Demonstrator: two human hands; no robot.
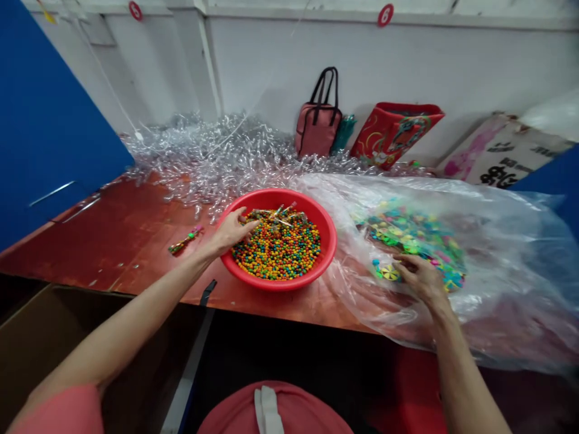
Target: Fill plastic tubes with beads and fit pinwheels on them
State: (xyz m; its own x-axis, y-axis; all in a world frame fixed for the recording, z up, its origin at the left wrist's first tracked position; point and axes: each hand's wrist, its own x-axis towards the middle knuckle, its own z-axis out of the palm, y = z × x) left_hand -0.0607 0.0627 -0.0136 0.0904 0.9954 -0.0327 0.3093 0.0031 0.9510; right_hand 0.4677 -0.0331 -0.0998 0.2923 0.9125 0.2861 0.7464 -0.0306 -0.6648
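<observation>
A red plastic basin holds many small colourful beads or candies, with several clear plastic tubes lying on top of them. My left hand reaches over the basin's left side, its fingers apart near the tubes; nothing shows in it. On the right, my right hand pinches a small plastic piece with a yellow wheel. It is at the front of a pile of similar bright plastic pieces, which lies on a clear plastic sheet.
A large heap of clear tubes spreads along the back wall. Left of the basin lies a filled tube with a coloured top. Behind stand a pink handbag, a red bag and a printed white bag. An open cardboard box is below, left.
</observation>
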